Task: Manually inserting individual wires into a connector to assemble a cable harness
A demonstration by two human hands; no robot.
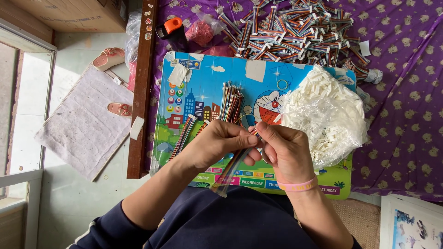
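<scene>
**Ribbon cable held between two hands over a picture board**

At the centre of the frame, a multicoloured ribbon cable (236,159) is pinched at its upper end by the left hand (221,140) and the right hand (284,150), both grips closed on it. The cable slants down toward the lower middle. Beneath the hands a blue cartoon board (203,92) is laid, with a bundle of cables (230,99) on it. A bag of white connectors (325,113) is seen at the right, a pile of ribbon cables (295,30) at the top.
</scene>
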